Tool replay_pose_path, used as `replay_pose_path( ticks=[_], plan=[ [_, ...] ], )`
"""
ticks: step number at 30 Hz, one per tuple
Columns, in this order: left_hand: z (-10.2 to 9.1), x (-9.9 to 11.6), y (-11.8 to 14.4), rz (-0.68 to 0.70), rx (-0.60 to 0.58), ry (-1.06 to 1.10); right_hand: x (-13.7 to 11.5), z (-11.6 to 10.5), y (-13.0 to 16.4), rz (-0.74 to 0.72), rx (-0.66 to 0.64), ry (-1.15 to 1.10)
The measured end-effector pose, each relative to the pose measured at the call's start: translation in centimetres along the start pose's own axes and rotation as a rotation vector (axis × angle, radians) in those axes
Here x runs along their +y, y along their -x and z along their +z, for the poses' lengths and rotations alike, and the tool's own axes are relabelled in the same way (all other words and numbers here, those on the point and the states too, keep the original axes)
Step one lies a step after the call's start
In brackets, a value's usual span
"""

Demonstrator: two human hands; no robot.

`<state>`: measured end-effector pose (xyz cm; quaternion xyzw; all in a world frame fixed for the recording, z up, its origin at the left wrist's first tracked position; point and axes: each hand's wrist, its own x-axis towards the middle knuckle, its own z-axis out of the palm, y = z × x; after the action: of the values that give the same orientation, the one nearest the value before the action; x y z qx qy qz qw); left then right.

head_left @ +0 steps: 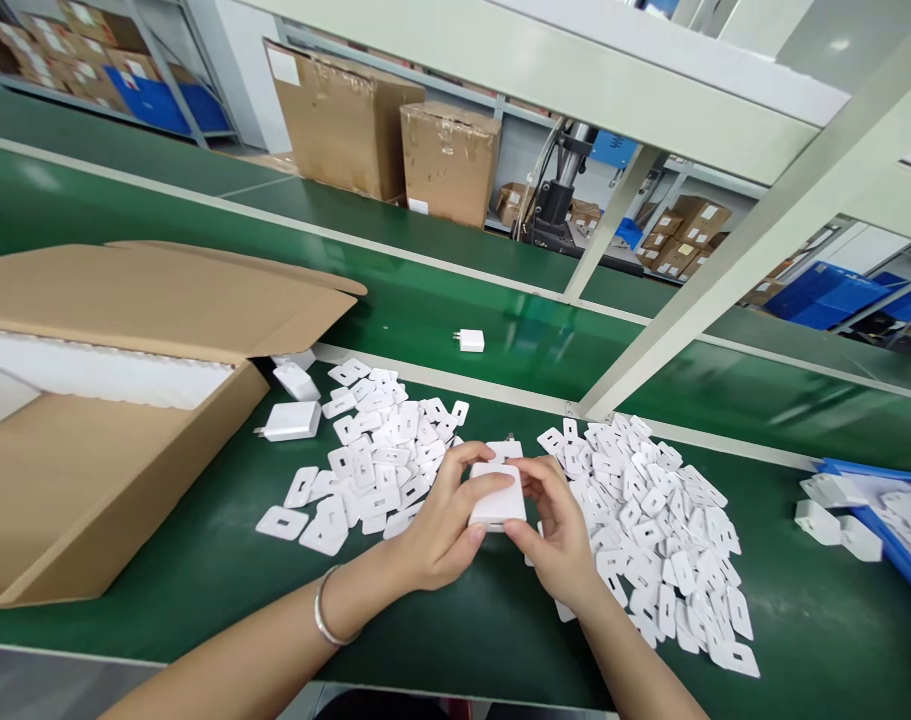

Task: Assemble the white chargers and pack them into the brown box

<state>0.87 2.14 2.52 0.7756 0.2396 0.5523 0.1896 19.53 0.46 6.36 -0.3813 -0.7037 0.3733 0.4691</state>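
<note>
Both my hands hold one white charger [498, 497] just above the green worktop [200, 570], its metal prongs pointing away from me. My left hand [440, 520] wraps its left side, thumb underneath; a silver bracelet sits on that wrist. My right hand [556, 530] pinches its right edge. A pile of small white plastic pieces [376, 450] lies left of the hands. A larger pile of the same pieces [650, 520] spreads to the right.
An open cardboard box [110, 400] stands at left, with loose white chargers [291, 420] beside it. One charger [470, 340] lies on the green conveyor belt [425, 310] beyond. A blue tray [890, 520] with white parts sits at right. A pale frame post [695, 300] slants overhead.
</note>
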Motion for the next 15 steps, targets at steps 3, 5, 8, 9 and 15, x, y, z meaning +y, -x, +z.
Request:
replay_pose_path(
  ticks=[3, 5, 8, 9, 15],
  plan=[
    [-0.2, -0.1, -0.2, -0.025, -0.053, -0.084, 0.1, -0.6, 0.0, -0.029, 0.057, 0.083],
    [-0.3, 0.0, -0.4, -0.004, -0.057, -0.105, 0.2, -0.8, 0.0, -0.043, 0.059, 0.119],
    [-0.3, 0.2, -0.7, -0.017, -0.015, -0.051, 0.2, -0.6, 0.2, -0.038, 0.049, 0.121],
    [-0.3, 0.3, -0.7, -0.030, -0.002, -0.020, 0.2, -0.4, 0.2, -0.030, 0.048, 0.119],
    [-0.1, 0.2, -0.2, -0.067, 0.018, 0.051, -0.1, 0.3, 0.5, 0.040, 0.005, 0.196]
  ],
)
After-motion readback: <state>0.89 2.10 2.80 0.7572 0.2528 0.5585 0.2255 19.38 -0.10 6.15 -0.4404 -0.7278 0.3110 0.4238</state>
